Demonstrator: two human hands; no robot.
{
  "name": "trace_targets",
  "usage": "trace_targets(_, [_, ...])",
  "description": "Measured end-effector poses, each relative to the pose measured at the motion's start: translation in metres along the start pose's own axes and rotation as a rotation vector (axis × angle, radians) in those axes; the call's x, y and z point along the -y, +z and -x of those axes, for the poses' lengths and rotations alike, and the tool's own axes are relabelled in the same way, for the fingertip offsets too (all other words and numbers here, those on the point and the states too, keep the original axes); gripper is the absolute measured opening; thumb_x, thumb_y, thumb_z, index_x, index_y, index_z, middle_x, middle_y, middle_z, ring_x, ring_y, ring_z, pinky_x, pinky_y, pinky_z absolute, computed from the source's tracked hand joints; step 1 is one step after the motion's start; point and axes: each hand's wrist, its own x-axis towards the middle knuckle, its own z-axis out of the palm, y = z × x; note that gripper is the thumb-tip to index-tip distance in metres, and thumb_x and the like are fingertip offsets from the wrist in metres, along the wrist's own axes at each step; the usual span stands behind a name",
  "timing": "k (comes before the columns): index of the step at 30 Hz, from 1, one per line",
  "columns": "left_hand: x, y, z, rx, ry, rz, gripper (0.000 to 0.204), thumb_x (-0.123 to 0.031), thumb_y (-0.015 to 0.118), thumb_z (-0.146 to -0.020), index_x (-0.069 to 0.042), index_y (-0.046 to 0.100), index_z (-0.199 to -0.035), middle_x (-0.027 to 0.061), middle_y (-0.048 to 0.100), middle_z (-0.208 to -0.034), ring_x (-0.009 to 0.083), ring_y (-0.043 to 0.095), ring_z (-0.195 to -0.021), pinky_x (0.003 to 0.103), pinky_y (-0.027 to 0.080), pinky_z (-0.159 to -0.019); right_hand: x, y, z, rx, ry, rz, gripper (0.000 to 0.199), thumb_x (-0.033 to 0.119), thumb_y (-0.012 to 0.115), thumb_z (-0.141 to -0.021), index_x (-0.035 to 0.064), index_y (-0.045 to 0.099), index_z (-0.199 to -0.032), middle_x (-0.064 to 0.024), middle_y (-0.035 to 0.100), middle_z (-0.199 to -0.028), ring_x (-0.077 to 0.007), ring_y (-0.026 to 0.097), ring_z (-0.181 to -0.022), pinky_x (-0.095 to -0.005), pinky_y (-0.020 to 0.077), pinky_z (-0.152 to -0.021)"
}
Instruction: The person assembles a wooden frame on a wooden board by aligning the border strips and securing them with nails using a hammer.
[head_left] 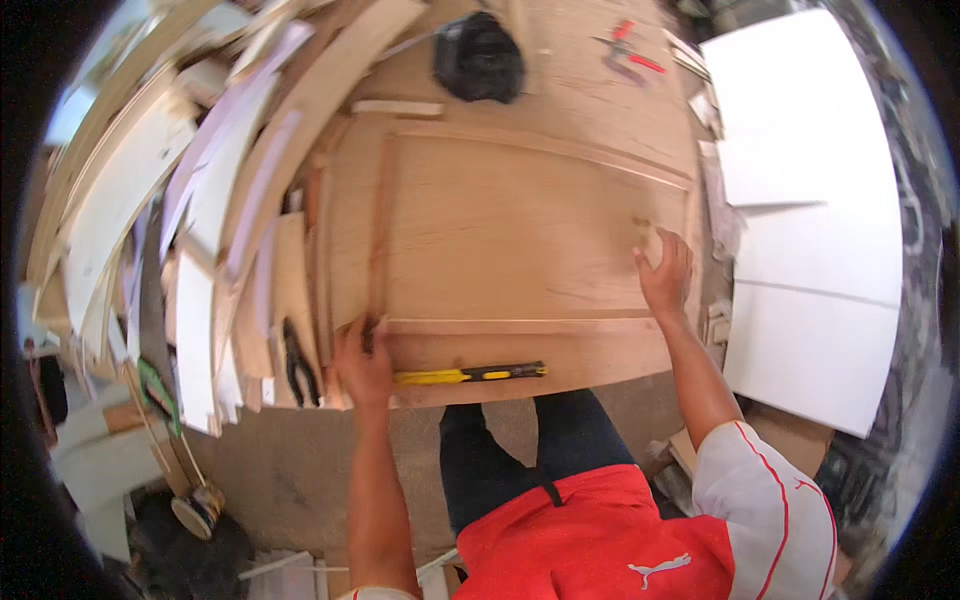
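- The person stands over a large plywood panel (520,230) that lies flat on the bench (580,90), its near edge just above the person's dark trousers.
- Thin wooden strips (520,326) form a rectangular frame on the panel's face: one runs along the near side, one up the left side, and one across the far side.
- The left hand (364,362) presses down at the near left corner of that frame, fingers curled against the point where the left strip meets the near strip; whether it pinches anything small cannot be told.
- The right hand (664,274) rests open on the panel's right side, fingers spread and pointing away from the body, touching the right end of the frame.
- A yellow and black utility knife (470,375) lies on the panel's near margin, just to the right of the left hand and apart from both hands.
- Black pliers (297,365) lie on the boards to the left of the panel, near the left hand.
- A heap of plywood offcuts and pale boards (200,200) leans and piles up along the left.
- White sheets (810,220) lie stacked to the right of the panel.
- A black bag (478,58) sits on the bench beyond the panel's far edge, and red-handled tools (630,50) lie further right.
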Motion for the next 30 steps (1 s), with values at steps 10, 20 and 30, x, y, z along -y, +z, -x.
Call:
trace_targets(10, [-0.022,0.007,0.003,0.023,-0.104,0.034,0.039,-0.019,0.074,-0.104,0.007,0.070,-0.133,0.0210,0.067,-0.122,0.0312,0.072,-0.103,0.041,0.060,-0.087,-0.136,0.005,-0.011,0.122,0.377,-0.114,0.049,0.027,0.078,-0.095,0.0039,0.065,-0.136,-0.0193,0.065,-0.122,-0.0398,0.063,-0.117,-0.0502,0.0510,-0.099])
trace_targets(20, [-0.039,0.028,0.035,-0.118,-0.146,-0.146,0.042,-0.024,0.074,-0.102,0.007,0.071,-0.131,0.0231,0.066,-0.121,0.0372,0.067,-0.109,0.047,0.055,-0.094,-0.140,0.017,-0.070,0.108,0.214,-0.264,0.054,0.021,0.079,-0.094,0.0036,0.064,-0.142,-0.0155,0.064,-0.108,-0.0352,0.066,-0.098,-0.0489,0.0533,-0.086])
trace_targets(30, [-0.035,0.045,0.047,-0.257,-0.094,-0.201,0.039,-0.026,0.080,-0.094,0.000,0.076,-0.122,0.0218,0.070,-0.112,0.0428,0.060,-0.113,0.055,0.047,-0.103,-0.046,0.020,-0.093,0.047,-0.241,-0.214,0.059,0.027,0.080,-0.092,0.0046,0.062,-0.144,-0.0244,0.062,-0.132,-0.0443,0.059,-0.124,-0.0561,0.0484,-0.105])
